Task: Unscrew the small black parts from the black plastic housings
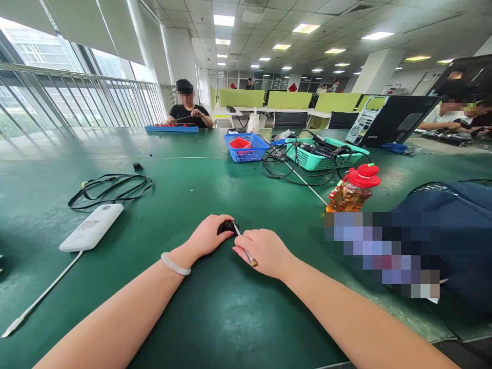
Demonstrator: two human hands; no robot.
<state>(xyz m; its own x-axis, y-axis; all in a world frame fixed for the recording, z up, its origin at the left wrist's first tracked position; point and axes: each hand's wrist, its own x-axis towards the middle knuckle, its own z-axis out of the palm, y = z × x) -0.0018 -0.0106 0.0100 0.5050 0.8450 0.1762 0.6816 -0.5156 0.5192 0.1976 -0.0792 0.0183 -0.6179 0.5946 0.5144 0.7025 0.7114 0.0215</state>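
On the green tabletop (238, 318), my left hand (209, 236) is closed round a small black part (226, 227). Its exact kind is not clear, since the fingers cover some of it. Pinched in my right hand (265, 251) is a slim pen-like tool (250, 258) with a pale, narrow tip and a brownish rear end. That tip meets the right side of the black part, close to my left fingertips. Both hands are near each other in the middle of the view, and a pale bangle (176, 264) circles my left wrist.
Left lie a white power bank (92, 228) with a cable and a black cord (111, 189). Ahead are a blue basket (246, 154) and a green basket (315, 163) of cables. A red-lidded bottle (353, 189) and dark blue bag (461, 230) stand right. People sit across the table.
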